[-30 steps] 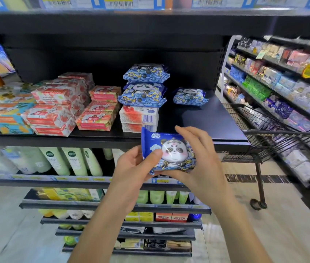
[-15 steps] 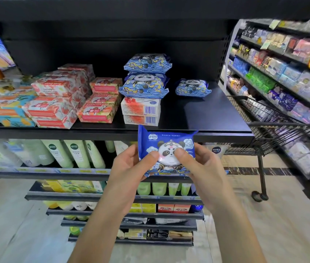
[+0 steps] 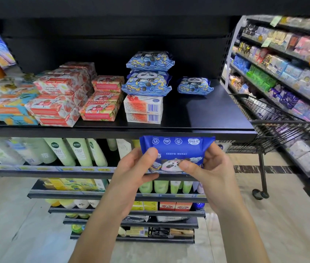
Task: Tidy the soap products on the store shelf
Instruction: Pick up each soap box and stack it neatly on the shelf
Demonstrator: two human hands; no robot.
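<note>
A blue panda-print soap pack point(image 3: 178, 149) is held just in front of and below the front edge of a black store shelf point(image 3: 112, 132), towards its right end. The pack is pinched at both sides by a person's left hand point(image 3: 131, 175) and right hand point(image 3: 216, 177). Each thumb presses on the printed front, the right one over the panda's face, and the fingers curl behind the wrapper.

On the shelf above, two matching panda packs point(image 3: 148, 73) are stacked on a pair of white barcoded boxes point(image 3: 143, 109) near the middle. A single panda pack point(image 3: 195, 85) lies apart to their right, towards the back, with bare shelf in front of it.

To the left of the white boxes stand piles of red floral soap boxes point(image 3: 59, 97), reaching the front edge, with orange-and-teal boxes point(image 3: 11, 111) beyond them at the left end.

Pale green bottles point(image 3: 78, 150) line the shelf beneath, and a black wire shopping cart point(image 3: 283, 128) stands in the aisle beside the shelf's right end
</note>
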